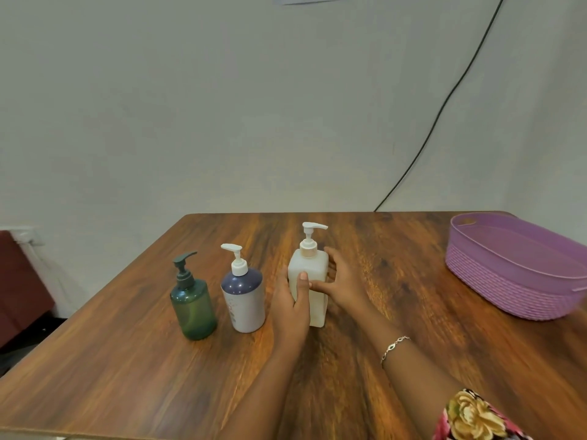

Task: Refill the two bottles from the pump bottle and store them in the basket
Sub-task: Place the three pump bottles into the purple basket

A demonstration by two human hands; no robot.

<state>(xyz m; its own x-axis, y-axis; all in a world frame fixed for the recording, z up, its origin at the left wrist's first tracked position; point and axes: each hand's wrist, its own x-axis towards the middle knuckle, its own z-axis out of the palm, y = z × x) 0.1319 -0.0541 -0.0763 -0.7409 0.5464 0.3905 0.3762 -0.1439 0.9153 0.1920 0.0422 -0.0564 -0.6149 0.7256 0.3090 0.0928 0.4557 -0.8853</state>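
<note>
Gripping the white pump bottle (313, 281) from both sides, the left hand (290, 304) and right hand (341, 285) clamp it upright on the bench (397, 312). Left of them stand a purple bottle (244, 300) and a green bottle (193, 308). Bare bench separates the hands from the basket (514, 268), cut off at the right edge.

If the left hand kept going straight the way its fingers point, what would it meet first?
Nothing new: the left hand already wraps the square bottle. Beyond it the table looks free to the wall, though depth is unclear.

Green bottle (193, 308), cream pump bottle (313, 281), purple basket (508, 281)
</note>
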